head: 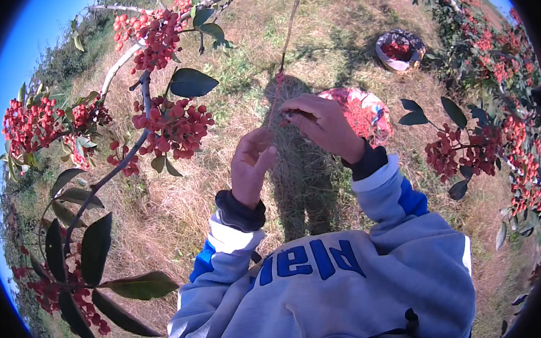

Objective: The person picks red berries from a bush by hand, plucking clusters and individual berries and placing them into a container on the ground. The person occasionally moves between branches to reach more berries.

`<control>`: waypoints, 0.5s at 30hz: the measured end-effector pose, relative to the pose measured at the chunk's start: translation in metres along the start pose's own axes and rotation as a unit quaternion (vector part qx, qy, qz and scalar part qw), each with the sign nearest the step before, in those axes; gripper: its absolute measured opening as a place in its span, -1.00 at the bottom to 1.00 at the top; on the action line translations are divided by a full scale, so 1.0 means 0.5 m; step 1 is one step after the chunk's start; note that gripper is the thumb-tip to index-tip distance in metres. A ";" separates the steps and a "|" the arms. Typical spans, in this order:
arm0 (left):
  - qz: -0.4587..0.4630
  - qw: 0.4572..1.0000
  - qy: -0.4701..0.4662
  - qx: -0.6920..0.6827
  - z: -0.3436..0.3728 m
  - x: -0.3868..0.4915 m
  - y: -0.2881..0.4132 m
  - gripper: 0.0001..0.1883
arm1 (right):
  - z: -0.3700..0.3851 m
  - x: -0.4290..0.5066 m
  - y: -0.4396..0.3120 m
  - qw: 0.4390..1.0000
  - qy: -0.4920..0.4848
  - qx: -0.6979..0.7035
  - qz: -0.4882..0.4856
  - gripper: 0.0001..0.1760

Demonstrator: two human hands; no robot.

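A thin dark stem or cord (292,26) runs down from a pale branch at the top. Tied to it by a knot, a pink cord (274,104) slants straight down to the fingertips of my left hand (251,166), which appear to pinch its lower end. My left thumb stands away from those fingers. Just right of the cord, my right hand (327,124) is raised with fingers bent towards the thumb. A small dark spot shows between them; whether it is a held thing or shadow is unclear.
Red berry clusters (175,128) hang on a branch (121,164) at left, with dark leaves (140,286) lower down. More berries (464,152) hang at right. On dry grass stand a pink-rimmed container (382,108) and a lined basket (419,48), both holding red berries.
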State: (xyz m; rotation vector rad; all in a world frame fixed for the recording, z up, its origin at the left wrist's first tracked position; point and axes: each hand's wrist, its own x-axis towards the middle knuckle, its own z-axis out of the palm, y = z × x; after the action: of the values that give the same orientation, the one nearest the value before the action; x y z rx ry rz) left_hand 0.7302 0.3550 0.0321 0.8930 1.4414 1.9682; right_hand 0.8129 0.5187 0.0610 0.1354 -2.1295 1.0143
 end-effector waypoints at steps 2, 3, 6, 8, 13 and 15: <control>0.040 0.996 -0.010 0.083 0.014 0.017 0.011 -0.63 | 0.025 -0.028 -0.011 0.996 -0.009 -0.070 -0.049 -0.79; 0.056 0.992 0.001 0.111 0.012 0.024 -0.001 -0.68 | 0.030 -0.037 -0.019 0.996 -0.014 -0.084 -0.032 -0.80; 0.014 0.998 0.005 0.063 0.019 0.019 -0.006 -0.74 | 0.038 -0.061 -0.044 0.991 -0.023 -0.130 0.021 -0.80; -0.009 0.997 0.004 0.074 0.022 0.013 -0.010 -0.78 | 0.042 -0.074 -0.044 0.992 -0.020 -0.119 0.042 -0.79; -0.048 0.998 -0.029 -0.022 -0.007 -0.007 -0.029 -0.82 | 0.056 -0.096 -0.046 0.996 0.005 -0.015 0.092 -0.79; -0.072 0.994 -0.021 -0.075 -0.015 -0.020 -0.033 -0.82 | 0.060 -0.104 -0.051 0.990 -0.004 0.024 0.140 -0.79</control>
State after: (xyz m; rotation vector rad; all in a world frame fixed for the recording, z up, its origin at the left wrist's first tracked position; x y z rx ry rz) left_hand 0.7313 0.3476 0.0128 0.7389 1.2792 1.9114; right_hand 0.8417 0.4693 0.0298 -0.1421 -2.1716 1.2280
